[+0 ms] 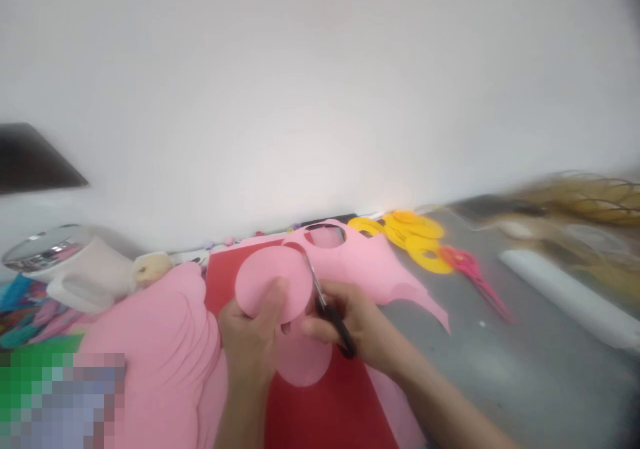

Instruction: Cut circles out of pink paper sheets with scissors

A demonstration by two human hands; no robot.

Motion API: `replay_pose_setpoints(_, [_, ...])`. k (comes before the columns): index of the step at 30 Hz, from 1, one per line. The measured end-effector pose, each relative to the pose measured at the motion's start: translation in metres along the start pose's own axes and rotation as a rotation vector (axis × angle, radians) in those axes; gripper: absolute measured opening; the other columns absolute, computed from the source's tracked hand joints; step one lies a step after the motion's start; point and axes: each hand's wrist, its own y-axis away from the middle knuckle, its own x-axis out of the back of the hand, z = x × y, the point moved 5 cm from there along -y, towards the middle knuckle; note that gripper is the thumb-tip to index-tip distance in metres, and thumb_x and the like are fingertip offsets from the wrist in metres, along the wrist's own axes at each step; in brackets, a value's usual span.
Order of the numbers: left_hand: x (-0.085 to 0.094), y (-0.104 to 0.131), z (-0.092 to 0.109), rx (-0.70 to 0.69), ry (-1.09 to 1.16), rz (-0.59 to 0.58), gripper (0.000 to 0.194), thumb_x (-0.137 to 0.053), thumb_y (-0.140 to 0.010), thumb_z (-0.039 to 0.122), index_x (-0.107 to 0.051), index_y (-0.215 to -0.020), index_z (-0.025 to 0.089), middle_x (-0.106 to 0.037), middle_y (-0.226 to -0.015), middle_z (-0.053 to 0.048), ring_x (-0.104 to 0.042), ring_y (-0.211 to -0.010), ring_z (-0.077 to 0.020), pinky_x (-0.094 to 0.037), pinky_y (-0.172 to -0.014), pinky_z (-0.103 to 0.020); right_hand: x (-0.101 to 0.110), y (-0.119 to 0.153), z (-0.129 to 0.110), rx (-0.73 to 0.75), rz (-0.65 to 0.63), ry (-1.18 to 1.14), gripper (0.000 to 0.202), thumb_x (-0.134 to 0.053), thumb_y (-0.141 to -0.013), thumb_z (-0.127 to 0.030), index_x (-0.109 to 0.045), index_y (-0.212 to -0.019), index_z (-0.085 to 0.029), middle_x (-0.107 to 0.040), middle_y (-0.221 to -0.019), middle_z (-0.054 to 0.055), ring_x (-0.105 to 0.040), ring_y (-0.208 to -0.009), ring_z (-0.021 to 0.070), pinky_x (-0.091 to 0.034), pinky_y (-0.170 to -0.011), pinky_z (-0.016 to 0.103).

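My left hand [255,329] grips a round pink paper disc [273,279], its thumb pressed flat on the face. In my right hand [350,315] is a pair of scissors with black handles [336,321], the blades pointing up along the disc's right edge. Whether the blades are parted is hard to make out. Below the hands, another pink paper circle [305,359] lies on a red sheet [330,409]. A pink paper offcut [373,269] with round holes in it spreads behind and to the right of my right hand.
Stacked pink paper shapes [160,349] lie at left, near a white cup-like container [95,275]. Yellow paper rings [415,232], pink scissors [475,275] and a white roll [570,299] sit on the grey tabletop [450,382] to the right. A pale wall [320,102] rises behind.
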Motion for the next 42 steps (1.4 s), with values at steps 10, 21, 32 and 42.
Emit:
replay_pose_setpoints(10, [-0.005,0.002,0.0,0.059,-0.001,-0.11,0.034,-0.082,-0.052,0.034,-0.055,-0.043,0.017,-0.049,-0.042,0.002,-0.045,-0.042,-0.0106,-0.036,-0.037,-0.022,0.013,0.001,-0.005,0.088,0.289,-0.024,0.03,-0.078,-0.07,-0.039,-0.056,-0.075,-0.019,-0.05,-0.057,-0.006,-0.042,-0.053,0.009,-0.035,-0.052,0.023])
replay_pose_setpoints(21, [-0.008,0.01,0.01,-0.076,-0.245,-0.134,0.037,-0.076,-0.062,0.041,-0.054,-0.045,0.017,-0.05,-0.043,0.003,-0.046,-0.043,-0.0097,-0.037,-0.041,-0.021,0.022,0.001,-0.005,0.139,0.429,-0.074,0.025,-0.078,-0.065,-0.027,-0.06,-0.081,-0.02,-0.052,-0.063,-0.007,-0.04,-0.052,0.0073,-0.035,-0.049,0.021])
replay_pose_setpoints(32, [-0.007,0.009,0.008,-0.071,-0.223,-0.119,0.038,-0.074,-0.065,0.04,-0.053,-0.044,0.018,-0.049,-0.04,0.003,-0.046,-0.041,-0.0101,-0.038,-0.042,-0.022,0.011,-0.002,-0.003,0.11,0.244,-0.023,0.03,-0.08,-0.065,-0.028,-0.052,-0.069,-0.019,-0.042,-0.057,-0.008,-0.037,-0.053,0.0084,-0.032,-0.05,0.021])
replay_pose_setpoints(42, [-0.006,0.008,0.007,-0.078,-0.174,-0.101,0.04,-0.074,-0.065,0.042,-0.049,-0.044,0.018,-0.044,-0.04,0.004,-0.04,-0.041,-0.009,-0.032,-0.04,-0.023,0.015,-0.002,-0.006,0.079,0.1,0.0,0.038,-0.084,-0.065,-0.035,-0.05,-0.066,-0.018,-0.041,-0.059,-0.007,-0.032,-0.055,0.0079,-0.028,-0.051,0.022])
